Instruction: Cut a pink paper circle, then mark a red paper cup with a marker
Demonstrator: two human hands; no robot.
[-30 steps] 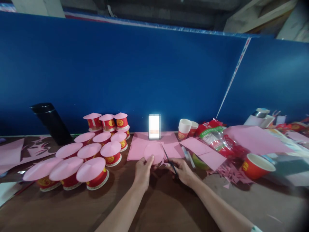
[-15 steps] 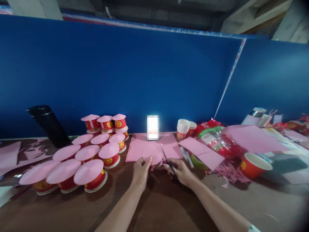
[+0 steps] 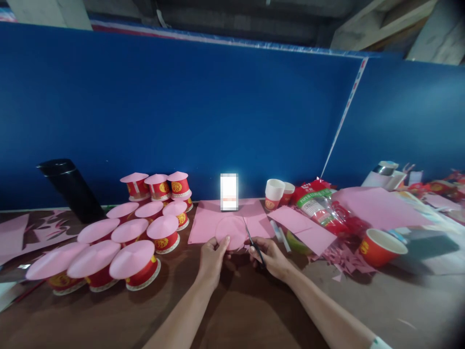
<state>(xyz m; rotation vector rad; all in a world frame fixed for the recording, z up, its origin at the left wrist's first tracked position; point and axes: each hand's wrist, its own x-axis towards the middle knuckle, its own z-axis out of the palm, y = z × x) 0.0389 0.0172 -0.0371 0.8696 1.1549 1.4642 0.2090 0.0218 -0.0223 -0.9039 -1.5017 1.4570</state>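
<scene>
My left hand (image 3: 214,259) pinches the near edge of a round pink paper disc (image 3: 231,231) between thumb and fingers. In my right hand (image 3: 271,257) are dark scissors (image 3: 256,248), their blades pointing up and left at the disc's right edge. Small pink scraps hang beside my right fingertips. Under and behind the disc lie pink paper sheets (image 3: 203,220), with a lit phone (image 3: 229,192) standing at their back.
Several red cups with pink cone tops (image 3: 132,259) stand at the left, near a black bottle (image 3: 72,189). To the right are white-rimmed paper cups (image 3: 275,193), a red plastic package (image 3: 314,203), pink scraps (image 3: 347,259) and an orange-red cup (image 3: 381,248).
The scissors have shifted slightly at the disc's right edge, and their handles look farther apart. My left hand still holds the disc. The whole view has moved a little.
</scene>
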